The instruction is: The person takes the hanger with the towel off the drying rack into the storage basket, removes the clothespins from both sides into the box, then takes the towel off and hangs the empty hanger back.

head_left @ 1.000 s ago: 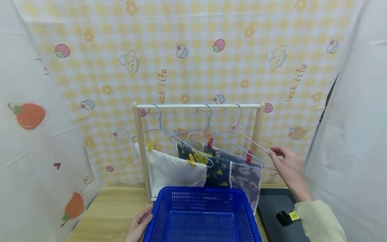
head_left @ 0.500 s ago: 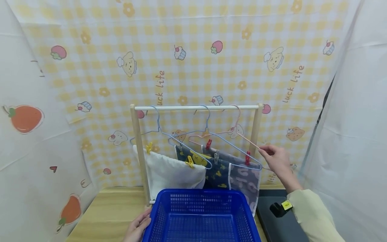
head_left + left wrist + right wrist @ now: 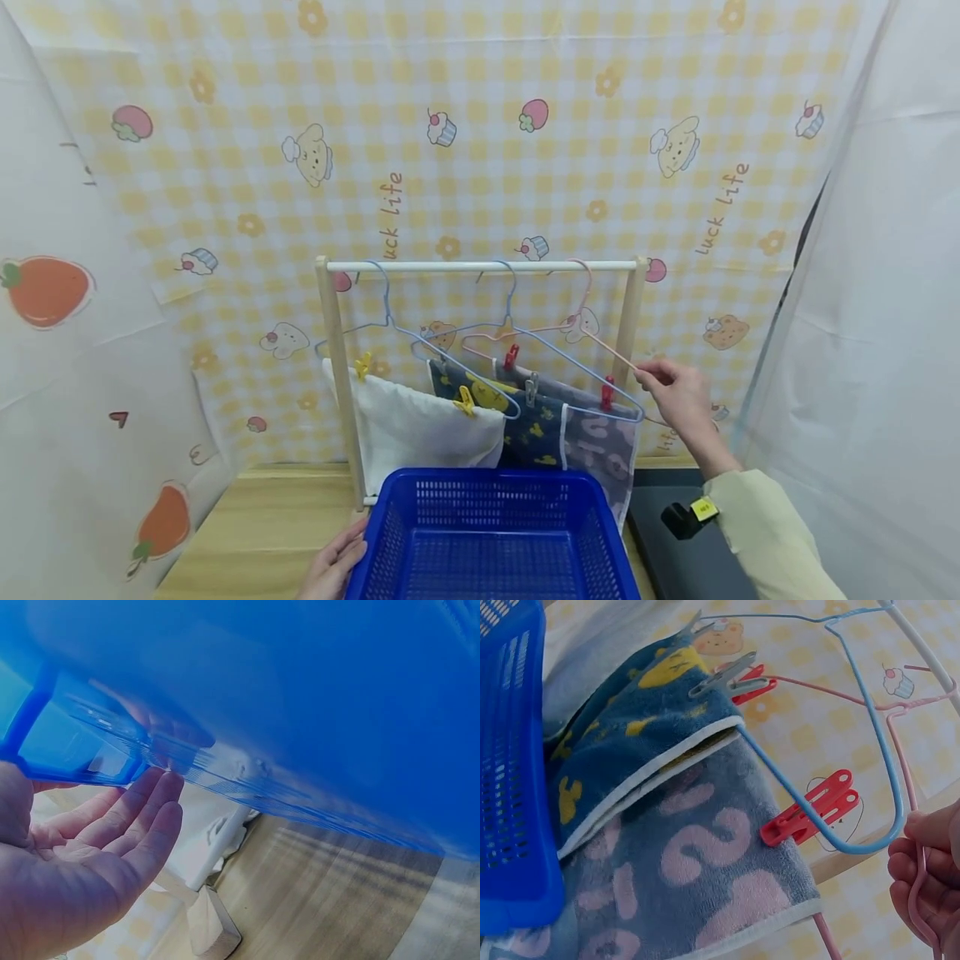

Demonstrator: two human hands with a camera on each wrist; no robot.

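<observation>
Thumb and fingers of my right hand (image 3: 678,402) grip the right arm of a pink hanger (image 3: 904,761), which hangs from the rack's white rail. Two red clothespins (image 3: 810,810) clip a grey towel (image 3: 727,862) with pink shapes to its lower bar. My left hand (image 3: 334,562) is at the left side of a blue plastic basket (image 3: 491,475); in the left wrist view its extended fingers (image 3: 146,814) touch the basket's outer wall. No items show inside the basket.
A wooden rack (image 3: 628,325) stands behind the basket. Two blue hangers hold a white cloth (image 3: 427,429) with yellow clothespins (image 3: 465,402) and a navy towel (image 3: 542,442) with grey clothespins. A dark tray (image 3: 663,554) lies at right on the wooden tabletop (image 3: 247,533).
My right hand has moved a little left along the pink hanger's arm. The head view has shifted slightly; my left hand stays at the basket.
</observation>
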